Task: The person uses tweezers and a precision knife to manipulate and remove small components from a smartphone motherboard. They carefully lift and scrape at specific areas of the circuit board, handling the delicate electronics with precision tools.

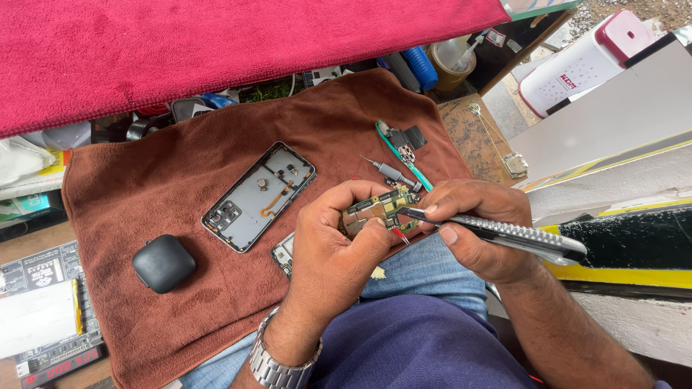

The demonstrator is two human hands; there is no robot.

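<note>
Your left hand (331,238) pinches the circuit board (378,209) over your lap, fingers curled tight. Your right hand (479,227) grips a knife (504,234), its tip on the board. An opened phone (258,196), a black case (163,263) and a screwdriver (389,171) lie on the brown cloth (144,187).

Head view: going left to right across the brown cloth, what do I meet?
Rounded black case → opened grey phone body → left hand holding green circuit board → right hand gripping grey metal utility knife.
</note>
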